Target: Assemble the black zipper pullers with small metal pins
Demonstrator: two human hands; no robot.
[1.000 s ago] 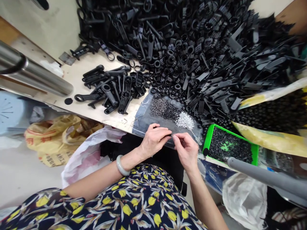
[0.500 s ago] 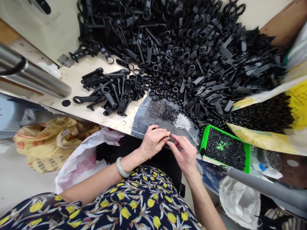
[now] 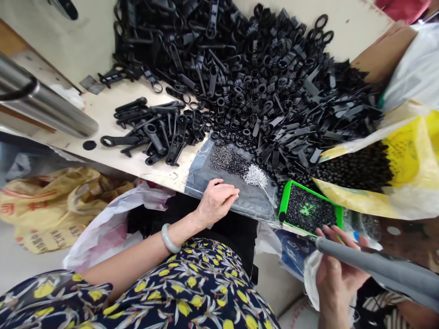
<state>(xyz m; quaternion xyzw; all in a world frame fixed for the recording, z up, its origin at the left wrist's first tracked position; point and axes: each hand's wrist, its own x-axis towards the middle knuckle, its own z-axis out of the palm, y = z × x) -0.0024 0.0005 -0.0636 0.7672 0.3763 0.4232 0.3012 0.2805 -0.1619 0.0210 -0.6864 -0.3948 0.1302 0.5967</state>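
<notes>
Standing open behind the tool (image 3: 363, 261), the right hand (image 3: 341, 274) grips nothing visible; the left hand (image 3: 216, 201), closed at the fingertips, seems to steady a tiny part (image 3: 237, 195) by the table's (image 3: 103, 112) edge. Beyond, pins (image 3: 255, 176) lie heaped, presumably for easy picking.

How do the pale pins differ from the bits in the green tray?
The pins are whitish, the bits mostly black with some green. The pins lie loose on a grey mat; the bits sit in the green tray. Both are heaps of many small pieces.
</notes>
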